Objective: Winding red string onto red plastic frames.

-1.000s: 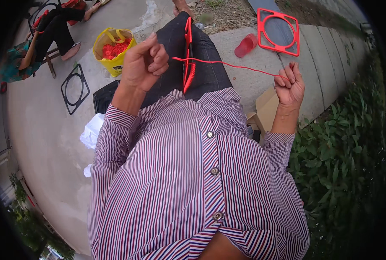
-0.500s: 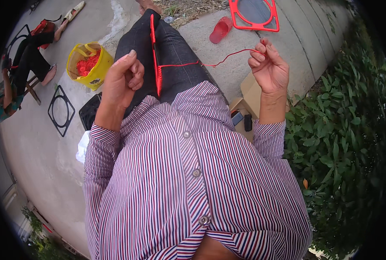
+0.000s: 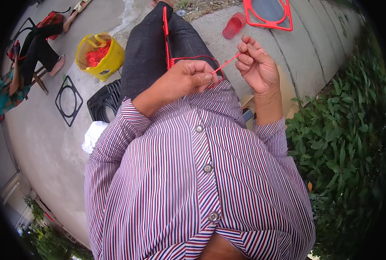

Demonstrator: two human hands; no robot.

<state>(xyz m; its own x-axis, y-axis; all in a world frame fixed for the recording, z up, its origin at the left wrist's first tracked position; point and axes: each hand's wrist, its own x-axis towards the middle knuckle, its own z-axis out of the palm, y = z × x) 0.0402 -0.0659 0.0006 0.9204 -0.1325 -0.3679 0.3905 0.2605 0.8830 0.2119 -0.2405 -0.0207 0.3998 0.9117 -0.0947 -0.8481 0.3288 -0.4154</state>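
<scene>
A red cord [image 3: 226, 64] is stretched short and straight between my two hands, above my lap. My left hand [image 3: 185, 78] pinches it near the middle of my lap. To the right and a little farther off, my right hand [image 3: 258, 65] pinches the other part, its fingers curled. More of the cord loops over my dark trousers to a frame wound with red cord [image 3: 166, 37], which stands edge-on between my thighs. Its near end is partly hidden behind my left hand.
A yellow bucket [image 3: 113, 61] of red cord stands left of my legs. Nearby are stacked black frames [image 3: 98, 103], a single black frame [image 3: 68, 100] and a white bag [image 3: 93, 135]. A red frame [image 3: 284, 24] and red slipper [image 3: 233, 27] lie ahead right. Another person [image 3: 15, 82] sits far left; bushes [image 3: 336, 130] flank the right.
My left hand has moved right, across my lap, and now grips the cord close to my right hand. My right hand has shifted slightly left. The view has shifted a little.
</scene>
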